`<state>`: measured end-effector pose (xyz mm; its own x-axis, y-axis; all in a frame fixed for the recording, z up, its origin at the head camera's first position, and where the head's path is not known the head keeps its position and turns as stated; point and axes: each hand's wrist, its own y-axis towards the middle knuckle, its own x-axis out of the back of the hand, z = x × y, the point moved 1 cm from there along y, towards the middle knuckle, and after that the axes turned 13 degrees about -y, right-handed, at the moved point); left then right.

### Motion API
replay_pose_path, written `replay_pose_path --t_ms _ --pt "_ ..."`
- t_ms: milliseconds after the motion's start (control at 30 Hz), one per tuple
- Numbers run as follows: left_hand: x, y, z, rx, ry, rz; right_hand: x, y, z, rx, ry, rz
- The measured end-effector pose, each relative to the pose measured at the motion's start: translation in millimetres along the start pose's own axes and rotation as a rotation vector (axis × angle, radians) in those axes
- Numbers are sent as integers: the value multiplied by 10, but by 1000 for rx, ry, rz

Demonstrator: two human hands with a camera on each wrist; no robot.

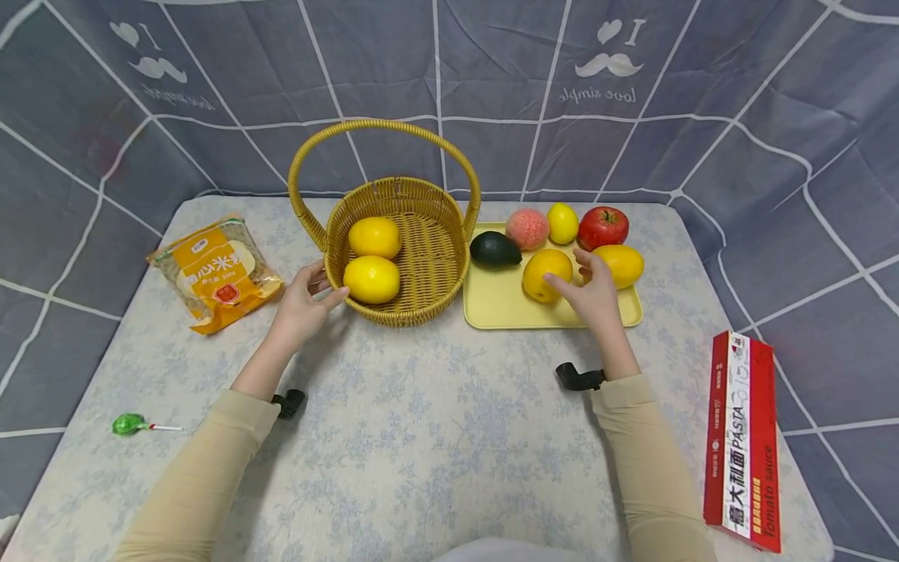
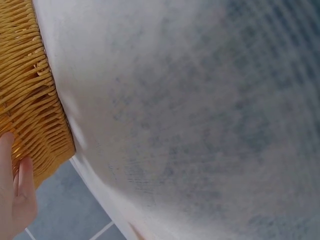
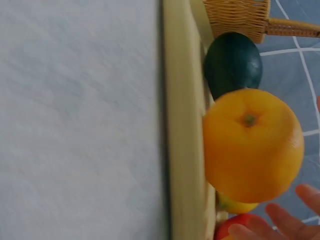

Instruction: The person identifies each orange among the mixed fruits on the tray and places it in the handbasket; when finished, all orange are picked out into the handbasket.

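Note:
My left hand (image 1: pixel 303 300) is at the left side of a wicker basket (image 1: pixel 428 300), its fingers touching the outer wall and its thumb near the rim. Two yellow oval fruits (image 1: pixel 374 237) lie inside the basket. Over the pale yellow tray (image 1: pixel 492 308), my right hand (image 1: pixel 595 290) is spread beside an orange (image 1: pixel 539 275), thumb and fingers on its near right side. In the right wrist view the fingertips (image 3: pixel 277 215) appear apart from the orange. A dark green avocado (image 1: pixel 495 249) sits left of it, and a yellow mango-shaped fruit (image 1: pixel 621 266) lies behind the hand.
On the tray's far side are a pink peach (image 1: pixel 527 229), a lemon (image 1: pixel 563 224) and a red apple (image 1: pixel 603 227). A grain bag (image 1: pixel 218 273) lies left of the basket, a green lollipop (image 1: pixel 129 424) nearer. A red pasta box (image 1: pixel 743 441) lies at the right edge.

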<state>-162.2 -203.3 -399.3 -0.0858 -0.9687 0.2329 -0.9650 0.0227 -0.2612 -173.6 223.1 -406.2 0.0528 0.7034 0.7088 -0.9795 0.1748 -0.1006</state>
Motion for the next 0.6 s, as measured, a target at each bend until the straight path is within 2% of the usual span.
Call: replay_pose_path --t_ms 267,600 --pt "5 -15 0 5 2 0 -175 44 20 -90 -17 62" --pt "-4 -16 -12 1 3 4 -245 98 53 -190 -27 36"
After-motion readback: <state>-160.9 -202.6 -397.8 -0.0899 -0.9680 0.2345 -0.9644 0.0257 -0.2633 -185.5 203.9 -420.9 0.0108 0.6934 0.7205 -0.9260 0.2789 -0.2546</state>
